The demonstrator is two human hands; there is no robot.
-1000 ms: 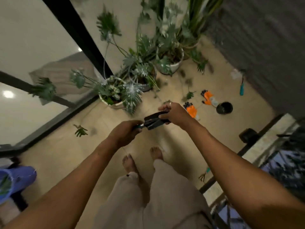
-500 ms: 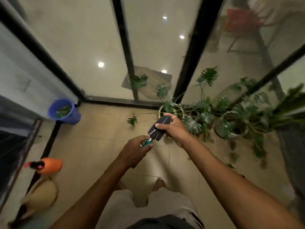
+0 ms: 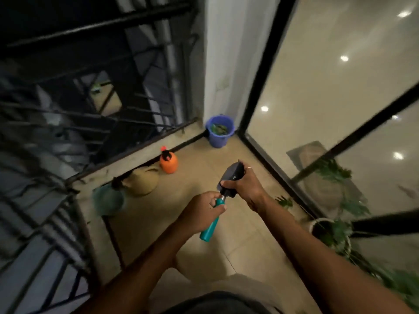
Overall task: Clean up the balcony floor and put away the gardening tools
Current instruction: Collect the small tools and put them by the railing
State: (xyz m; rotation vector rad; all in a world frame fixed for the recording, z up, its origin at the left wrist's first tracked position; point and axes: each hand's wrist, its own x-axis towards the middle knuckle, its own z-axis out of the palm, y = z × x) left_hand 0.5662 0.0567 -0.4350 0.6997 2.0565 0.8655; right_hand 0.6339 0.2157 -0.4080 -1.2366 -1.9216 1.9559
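we're on a tan tiled balcony floor (image 3: 204,257), dark railing (image 3: 90,123) down one side, glass door (image 3: 317,87) down the other. in the far corner sits the blue bucket (image 3: 219,132) with green clippings inside. that looks like the collecting point, tucked out of the walkway. an orange sprayer (image 3: 168,164) and a tan watering can (image 3: 142,183) are lined up along the railing kerb, apparently parked where the tools live.

now the trowel (image 3: 226,191): it's up in the air at about waist height, carried in both hands, well short of the bucket. the left hand (image 3: 201,211) has its fingers curled round the top of the teal handle (image 3: 212,223), right by the metal neck. the right hand (image 3: 246,186) wraps fingers and thumb over the black blade (image 3: 231,177), cupping it. that could be to steady it or to wipe it; the blur makes it hard to say whether any soil is on it.

its long axis runs diagonally, with the handle butt down and back toward the person and the blade tip up and away, aimed roughly at the bucket corner. a potted plant (image 3: 328,232) sits by the glass.
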